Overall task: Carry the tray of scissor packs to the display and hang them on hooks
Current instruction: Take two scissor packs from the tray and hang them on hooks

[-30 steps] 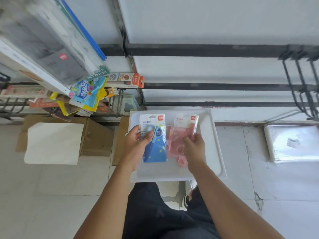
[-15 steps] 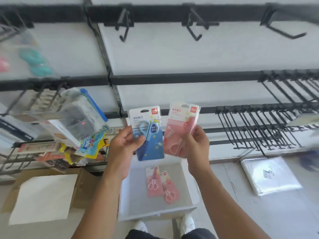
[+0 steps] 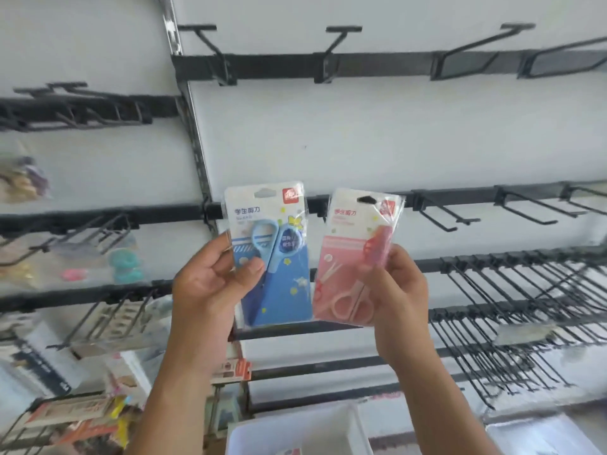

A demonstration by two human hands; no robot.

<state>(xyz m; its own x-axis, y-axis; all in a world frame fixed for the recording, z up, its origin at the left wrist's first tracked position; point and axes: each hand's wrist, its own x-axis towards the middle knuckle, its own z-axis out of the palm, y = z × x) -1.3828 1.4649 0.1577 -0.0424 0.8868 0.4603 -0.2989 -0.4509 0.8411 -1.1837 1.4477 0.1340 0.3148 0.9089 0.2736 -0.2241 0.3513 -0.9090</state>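
Observation:
My left hand (image 3: 210,284) grips a blue scissor pack (image 3: 279,280) by its left edge, thumb across the front. A pink scissor pack (image 3: 345,264) is pinched in my right hand (image 3: 397,290) by its right edge; it looks like more than one pink pack stacked. Both packs are held upright, side by side, in front of the white display wall. Black hooks (image 3: 440,215) stick out from a rail just right of the pink pack. The white tray (image 3: 295,431) shows at the bottom edge, below my arms.
Rows of bare black hooks (image 3: 512,290) fill the right side. More hooks (image 3: 335,54) sit on the top rail. Hanging stationery packs (image 3: 124,264) crowd the left panel. A wrapped white bundle (image 3: 542,435) lies at the bottom right.
Both hands have lifted the blue and pink packs off the tray and raised them up to hook height. My view has tilted upward, so the tray has slid to the bottom edge.

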